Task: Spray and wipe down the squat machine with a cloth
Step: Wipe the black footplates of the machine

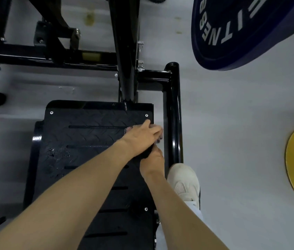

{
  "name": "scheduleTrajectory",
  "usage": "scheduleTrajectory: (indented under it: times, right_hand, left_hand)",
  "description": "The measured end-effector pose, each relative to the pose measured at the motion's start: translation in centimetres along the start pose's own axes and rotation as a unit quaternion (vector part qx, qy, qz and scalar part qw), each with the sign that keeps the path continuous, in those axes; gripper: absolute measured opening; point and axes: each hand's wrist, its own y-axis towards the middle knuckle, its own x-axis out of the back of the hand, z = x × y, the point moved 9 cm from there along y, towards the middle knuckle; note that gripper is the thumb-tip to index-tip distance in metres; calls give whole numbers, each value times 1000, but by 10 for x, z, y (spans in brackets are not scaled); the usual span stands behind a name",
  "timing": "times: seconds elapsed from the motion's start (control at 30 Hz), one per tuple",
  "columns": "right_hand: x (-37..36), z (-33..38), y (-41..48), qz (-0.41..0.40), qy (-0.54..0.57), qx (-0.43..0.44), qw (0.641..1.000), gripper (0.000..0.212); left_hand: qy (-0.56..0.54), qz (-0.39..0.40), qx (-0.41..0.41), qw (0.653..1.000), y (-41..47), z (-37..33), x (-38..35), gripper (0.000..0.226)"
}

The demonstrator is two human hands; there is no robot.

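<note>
Cloth (127, 130), soft & light, prob bunches easily so best pressed flat under the palm, sits at 2 o'clock corner of footplate (81, 134) under left hand (142, 137), fingers laid flat on it; right hand (152, 162) just at its 6 o'clock, grip can't be told

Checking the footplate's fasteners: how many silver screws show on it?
3: far-left screw, far-right screw by the left hand, near-right screw. The arms may hide others.
</note>
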Motion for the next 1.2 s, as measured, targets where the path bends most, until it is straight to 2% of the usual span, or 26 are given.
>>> scheduleTrajectory:
  times: [0.07, 0.2, 0.27, 0.4, 0.5, 0.6, 0.67, 0.73, 0.8, 0.87, 0.93, 1.03, 1.1, 1.13, 1.2]
  right_hand:
    - [2, -3, 1, -8, 12, 1, 1000, 57]
    - [-1, -7, 1, 6, 14, 5, 1000, 63]
    - [-2, -7, 2, 10, 14, 7, 1000, 63]
    - [4, -5, 2, -7, -9, -3, 1000, 52]
    - [11, -4, -1, -43, -119, -10, 992, 39]
    - [3, -5, -9, -26, -158, -12, 987, 35]
    - [0, -5, -10, -21, -159, -12, 987, 40]
    - [-4, -5, -10, -18, -155, -5, 988, 50]
    - [-7, -4, -12, -7, -153, 9, 988, 65]
    - [-9, -1, -14, -1, -163, 22, 986, 73]
    - [-6, -2, -14, -10, -173, 23, 985, 69]
    - [-4, -9, -16, -18, -211, 14, 977, 68]
    - [-5, -13, -18, -15, -217, 12, 976, 73]
    - [-6, -13, -19, -16, -215, 15, 976, 74]
    - [-10, -8, -21, -14, -213, 28, 976, 77]
  left_hand:
    - [24, -30, 30, 999, -2, 15, 12, 74]
    - [27, -82, 197, 976, -15, 62, 39, 84]
    - [11, -84, 221, 972, -18, 63, 39, 85]
    - [8, -51, 112, 992, -21, 24, 17, 84]
    - [69, -19, 13, 997, -41, -7, -9, 82]
    - [146, -3, -54, 988, -61, -8, -24, 81]
    - [191, -9, -25, 981, -68, 13, -23, 82]
    - [180, -30, 83, 980, -71, 42, -15, 81]
    - [132, -42, 188, 972, -74, 53, -7, 85]
    - [57, -47, 246, 966, -73, 42, -9, 90]
    - [19, -64, 198, 978, -64, 12, -15, 82]
    - [62, -75, 60, 993, -61, -18, -21, 71]
    - [108, -63, 15, 992, -65, -6, -21, 73]
    - [134, -52, 14, 989, -69, 6, -22, 75]
    - [161, -44, 84, 982, -86, 46, -25, 79]
